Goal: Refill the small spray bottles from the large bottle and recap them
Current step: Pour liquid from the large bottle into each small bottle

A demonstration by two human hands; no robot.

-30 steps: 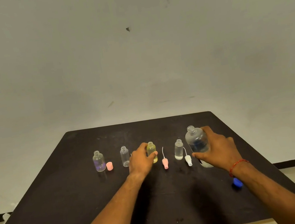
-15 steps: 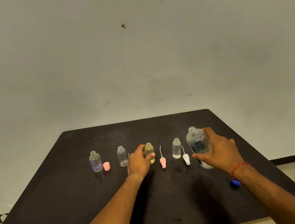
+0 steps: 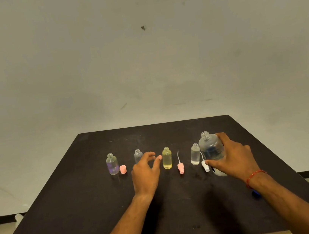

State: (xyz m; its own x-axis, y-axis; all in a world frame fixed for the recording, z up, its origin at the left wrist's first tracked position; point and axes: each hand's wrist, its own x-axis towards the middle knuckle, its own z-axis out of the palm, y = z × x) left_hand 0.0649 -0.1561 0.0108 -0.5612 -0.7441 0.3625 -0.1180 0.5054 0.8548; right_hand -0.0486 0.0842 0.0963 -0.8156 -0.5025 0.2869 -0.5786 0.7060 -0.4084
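Note:
Several small uncapped bottles stand in a row on the black table (image 3: 103, 213): a purple-tinted one (image 3: 112, 164), a clear one (image 3: 138, 155), a yellow one (image 3: 167, 158) and a clear one (image 3: 195, 154). My right hand (image 3: 232, 157) grips the large clear uncapped bottle (image 3: 211, 148), which stands at the right end. My left hand (image 3: 146, 170) hovers with spread, relaxed fingers between the second bottle and the yellow one, holding nothing. A pink spray head (image 3: 180, 165) and a white spray head (image 3: 205, 165) lie beside the bottles.
A pink cap (image 3: 123, 169) stands next to the purple bottle. A blue cap (image 3: 256, 193) lies by my right forearm near the table's right edge. A plain wall rises behind the table.
My left hand has let go of the yellow bottle and drawn back to the left with fingers spread. The right hand still holds the large bottle.

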